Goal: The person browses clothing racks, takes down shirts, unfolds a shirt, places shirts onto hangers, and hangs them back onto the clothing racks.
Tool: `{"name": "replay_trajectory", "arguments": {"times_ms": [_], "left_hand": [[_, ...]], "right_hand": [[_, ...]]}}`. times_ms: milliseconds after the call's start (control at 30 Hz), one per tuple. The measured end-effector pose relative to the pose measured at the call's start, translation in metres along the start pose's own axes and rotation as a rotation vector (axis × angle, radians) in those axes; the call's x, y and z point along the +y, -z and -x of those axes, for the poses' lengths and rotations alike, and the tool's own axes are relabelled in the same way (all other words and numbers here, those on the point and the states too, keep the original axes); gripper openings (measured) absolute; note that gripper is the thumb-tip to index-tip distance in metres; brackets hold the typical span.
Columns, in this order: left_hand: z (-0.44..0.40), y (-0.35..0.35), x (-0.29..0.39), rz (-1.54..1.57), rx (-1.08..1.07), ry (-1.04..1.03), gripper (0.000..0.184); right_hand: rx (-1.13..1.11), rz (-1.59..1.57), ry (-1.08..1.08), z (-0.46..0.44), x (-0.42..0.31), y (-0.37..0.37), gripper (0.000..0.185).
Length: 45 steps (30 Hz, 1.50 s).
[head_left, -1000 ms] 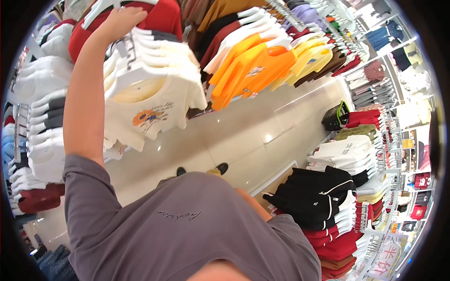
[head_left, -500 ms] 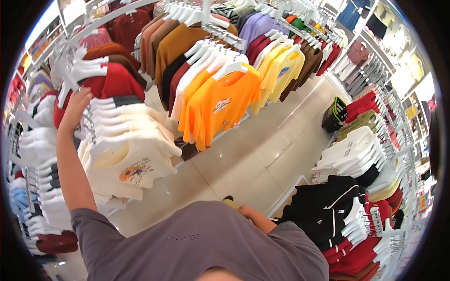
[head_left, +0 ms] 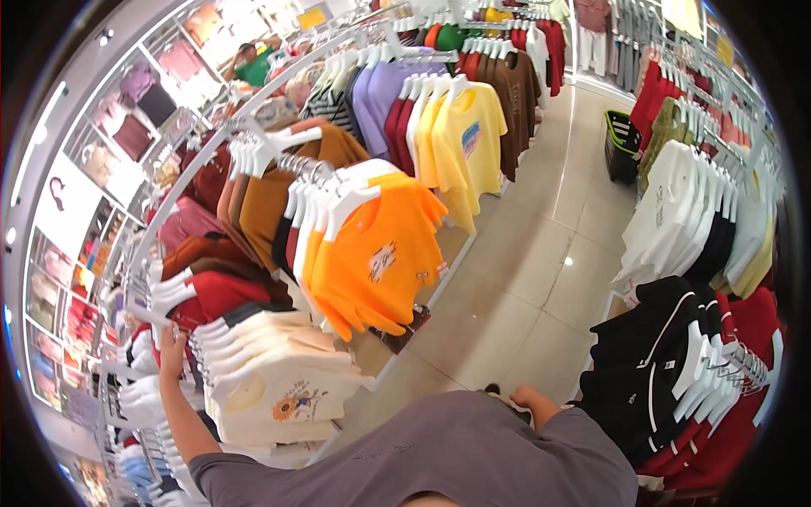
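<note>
My left hand point(head_left: 171, 345) is raised at the left, its fingers closed around the end of a white display arm point(head_left: 150, 316). Just beside it, red garments point(head_left: 226, 296) hang on white hangers. Below and to the right is a row of cream T-shirts point(head_left: 266, 393), the front one printed with a sunflower. My right hand point(head_left: 527, 397) hangs low by my side over the floor, fingers curled in, with no object visible in it. An orange T-shirt point(head_left: 380, 253) faces the aisle on the same rack.
A tiled aisle point(head_left: 507, 304) runs away between the racks. Black jackets point(head_left: 634, 359) and white T-shirts point(head_left: 663, 203) hang on the right. A black basket with a green rim point(head_left: 623, 148) stands on the floor farther off. A person in green point(head_left: 252, 68) is at the far left.
The view has turned left and up, bringing in more back wall and the person in green. My left hand stays by the display arm; my right hand remains low at my side.
</note>
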<state>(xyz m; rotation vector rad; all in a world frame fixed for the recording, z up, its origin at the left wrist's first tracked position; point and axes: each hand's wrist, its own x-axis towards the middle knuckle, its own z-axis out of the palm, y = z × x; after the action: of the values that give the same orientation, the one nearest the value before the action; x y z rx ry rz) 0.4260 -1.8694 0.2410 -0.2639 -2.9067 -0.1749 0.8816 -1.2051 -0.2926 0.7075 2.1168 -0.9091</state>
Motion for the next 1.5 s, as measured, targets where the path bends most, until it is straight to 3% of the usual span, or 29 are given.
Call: {"name": "replay_trajectory", "arguments": {"times_ms": [133, 200, 267, 400, 500, 533, 567, 600, 633, 667, 700, 733, 800, 833, 933, 1067, 1200, 1233, 1267, 1300, 1367, 1500], "left_hand": [[0.004, 0.019, 0.052, -0.146, -0.035, 0.067, 0.060], [0.010, 0.027, 0.096, -0.326, 0.057, 0.100, 0.060], [0.015, 0.030, 0.160, -0.269, 0.146, 0.032, 0.056], [0.017, -0.013, 0.279, 0.126, 0.170, -0.329, 0.033], [0.030, -0.084, 0.370, 0.270, -0.032, -0.406, 0.022], [0.039, -0.110, 0.396, 0.285, -0.244, -0.298, 0.022], [0.038, -0.175, 0.389, 0.181, -0.191, -0.499, 0.024], [0.053, -0.180, 0.427, 0.279, -0.609, -0.334, 0.029], [0.059, -0.234, 0.423, 0.268, -0.638, -0.493, 0.034], [0.072, -0.263, 0.433, 0.166, -0.839, -0.488, 0.038], [0.091, -0.291, 0.435, 0.151, -0.860, -0.560, 0.036], [0.098, -0.316, 0.436, 0.087, -1.039, -0.695, 0.038], [0.118, -0.462, 0.362, 0.014, -1.327, -0.750, 0.041], [0.127, -0.519, 0.337, 0.007, -1.481, -0.766, 0.042], [0.119, -0.546, 0.365, -0.162, -1.657, -0.536, 0.041], [0.054, -0.589, 0.448, -0.228, -1.633, -0.491, 0.039], [-0.032, -0.643, 0.566, -0.051, -1.370, -0.555, 0.038], [-0.048, -0.624, 0.615, 0.055, -1.237, -0.579, 0.037], [-0.063, -0.559, 0.687, 0.152, -1.101, -0.609, 0.037], [-0.077, -0.515, 0.737, 0.349, -1.108, -0.594, 0.039], [-0.099, -0.508, 0.795, 0.521, -0.904, -0.773, 0.042], [-0.115, -0.488, 0.864, 0.588, -0.982, -0.681, 0.046]], "right_hand": [[0.107, -0.013, 0.046, -0.004, 0.018, 0.020, 0.048], [0.150, -0.059, 0.050, -0.008, 0.028, 0.027, 0.047], [0.151, -0.077, 0.061, -0.009, 0.038, 0.033, 0.046], [0.217, -0.159, -0.029, 0.006, 0.052, 0.038, 0.045], [0.221, -0.238, -0.043, 0.012, 0.061, 0.036, 0.045], [0.219, -0.251, -0.086, 0.014, 0.065, 0.032, 0.044], [0.217, -0.265, -0.131, 0.016, 0.068, 0.030, 0.043], [0.227, -0.280, -0.142, 0.020, 0.070, 0.030, 0.043], [0.219, -0.310, -0.159, 0.026, 0.071, 0.030, 0.043], [0.212, -0.340, -0.177, 0.028, 0.072, 0.029, 0.042], [0.219, -0.358, -0.191, 0.028, 0.074, 0.029, 0.042], [0.212, -0.376, -0.214, 0.027, 0.077, 0.029, 0.041], [0.216, -0.412, -0.258, 0.025, 0.082, 0.034, 0.041], [0.213, -0.443, -0.288, 0.025, 0.084, 0.038, 0.042], [0.195, -0.513, -0.341, 0.016, 0.099, 0.055, 0.043], [0.183, -0.517, -0.373, -0.016, 0.128, 0.086, 0.045], [0.162, -0.338, -0.309, -0.037, 0.155, 0.165, 0.047], [0.215, -0.302, -0.270, -0.039, 0.160, 0.192, 0.047], [0.273, -0.271, -0.226, -0.043, 0.164, 0.219, 0.048], [0.331, -0.311, -0.254, -0.047, 0.166, 0.248, 0.047], [0.400, -0.358, -0.282, -0.061, 0.170, 0.304, 0.047], [0.578, -0.571, -0.289, -0.073, 0.155, 0.383, 0.045]]}}
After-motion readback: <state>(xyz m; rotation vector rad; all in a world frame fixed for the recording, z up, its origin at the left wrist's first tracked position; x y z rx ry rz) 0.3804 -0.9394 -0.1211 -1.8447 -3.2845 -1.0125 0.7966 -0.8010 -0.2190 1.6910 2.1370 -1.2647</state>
